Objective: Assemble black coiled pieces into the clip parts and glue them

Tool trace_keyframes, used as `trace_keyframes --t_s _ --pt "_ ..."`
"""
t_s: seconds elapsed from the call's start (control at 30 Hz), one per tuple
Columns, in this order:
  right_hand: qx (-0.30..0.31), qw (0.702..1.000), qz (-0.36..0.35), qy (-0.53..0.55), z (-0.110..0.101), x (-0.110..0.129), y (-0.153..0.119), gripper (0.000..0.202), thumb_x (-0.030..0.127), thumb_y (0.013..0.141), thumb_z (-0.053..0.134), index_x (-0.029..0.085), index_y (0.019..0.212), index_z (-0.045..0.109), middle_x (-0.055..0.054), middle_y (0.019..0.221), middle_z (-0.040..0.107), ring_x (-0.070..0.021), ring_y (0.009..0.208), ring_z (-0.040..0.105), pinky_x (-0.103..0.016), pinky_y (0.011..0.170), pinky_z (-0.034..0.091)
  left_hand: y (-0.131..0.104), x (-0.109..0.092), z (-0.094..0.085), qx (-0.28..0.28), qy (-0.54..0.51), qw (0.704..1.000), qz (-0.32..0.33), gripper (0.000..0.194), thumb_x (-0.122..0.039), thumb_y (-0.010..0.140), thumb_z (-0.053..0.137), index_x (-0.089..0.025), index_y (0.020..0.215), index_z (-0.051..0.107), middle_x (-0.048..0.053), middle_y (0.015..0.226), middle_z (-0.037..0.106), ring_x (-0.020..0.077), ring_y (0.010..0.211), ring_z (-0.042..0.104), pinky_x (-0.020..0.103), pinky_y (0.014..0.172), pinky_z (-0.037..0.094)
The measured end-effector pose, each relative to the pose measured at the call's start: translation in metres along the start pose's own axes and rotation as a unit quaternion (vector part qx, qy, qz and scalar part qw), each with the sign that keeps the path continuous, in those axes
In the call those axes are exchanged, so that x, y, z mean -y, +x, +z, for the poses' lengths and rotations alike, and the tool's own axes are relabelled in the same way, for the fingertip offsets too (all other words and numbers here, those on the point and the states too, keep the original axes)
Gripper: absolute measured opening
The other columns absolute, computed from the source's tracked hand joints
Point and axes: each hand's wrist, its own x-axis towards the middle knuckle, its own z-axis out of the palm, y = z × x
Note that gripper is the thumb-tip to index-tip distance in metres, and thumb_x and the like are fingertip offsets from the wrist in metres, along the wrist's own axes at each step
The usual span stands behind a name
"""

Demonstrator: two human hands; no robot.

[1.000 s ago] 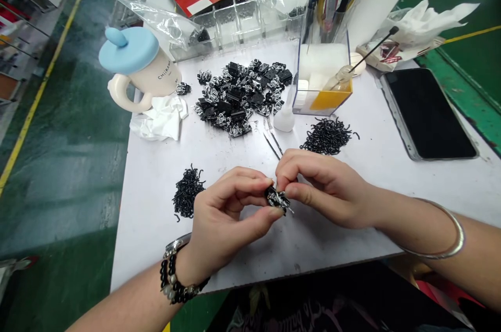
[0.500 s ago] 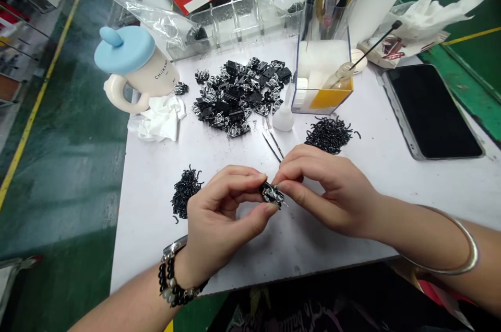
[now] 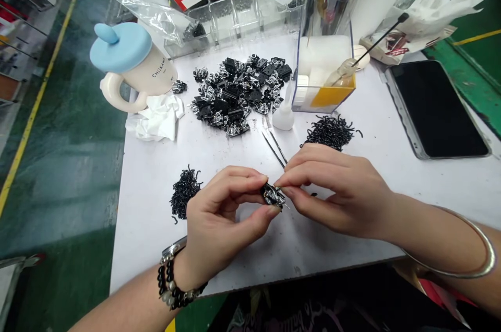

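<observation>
The left hand (image 3: 224, 221) pinches a small black-and-metal part (image 3: 273, 196) between thumb and fingertips, off that hand's right side. The right hand (image 3: 346, 196) lies just to the part's right, its thumb and forefinger pinched together at the edge, seemingly touching. The part's long axis appears to slant from the left forefinger rightward and toward the wearer. Whether the right fingertips hold a piece cannot be told; a tweezers-like tool (image 3: 278, 146) beyond them is partly hidden.
</observation>
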Motion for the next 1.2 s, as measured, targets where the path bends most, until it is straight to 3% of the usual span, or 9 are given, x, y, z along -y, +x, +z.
trace_keyframes --t_s 0.23,0.53,0.8,1.2 --pt "-0.018 0.999 -0.034 -0.037 -0.002 0.003 -0.001 0.01 0.006 0.079 0.055 0.006 0.073 0.063 -0.007 0.067 0.059 -0.0121 0.068 0.049 -0.026 0.064 0.042 -0.002 0.001 0.0 0.001 0.031 0.999 0.029 0.038 0.002 0.065 0.071 -0.016 0.099 0.068 0.007 0.094 0.061 0.0128 0.087 0.061 0.018 0.073 0.057" --pt "0.035 0.99 -0.085 -0.104 -0.008 0.001 0.0 0.012 0.009 0.082 0.053 0.008 0.074 0.063 -0.008 0.071 0.058 -0.0144 0.069 0.046 -0.03 0.067 0.043 -0.002 0.003 0.0 0.014 0.077 0.995 0.063 0.039 0.0 0.064 0.073 -0.015 0.099 0.067 0.008 0.093 0.062 0.0152 0.088 0.06 0.021 0.069 0.056" --pt "0.046 0.981 -0.107 -0.156 -0.011 0.003 -0.002 0.012 0.007 0.08 0.052 0.01 0.074 0.062 -0.007 0.071 0.056 -0.0159 0.069 0.046 -0.032 0.065 0.044 -0.002 0.003 0.0 0.026 0.088 0.994 0.058 0.038 -0.002 0.065 0.073 -0.017 0.099 0.067 0.008 0.093 0.063 0.0175 0.086 0.061 0.026 0.068 0.056" --pt "0.059 0.985 -0.099 -0.129 -0.013 0.007 0.0 0.013 0.006 0.079 0.053 0.006 0.076 0.065 -0.009 0.07 0.055 -0.0177 0.067 0.044 -0.033 0.06 0.041 -0.003 0.0 -0.002 0.02 0.141 0.987 0.077 0.038 -0.005 0.064 0.074 -0.019 0.098 0.066 0.007 0.092 0.064 0.0185 0.084 0.061 0.029 0.069 0.055"
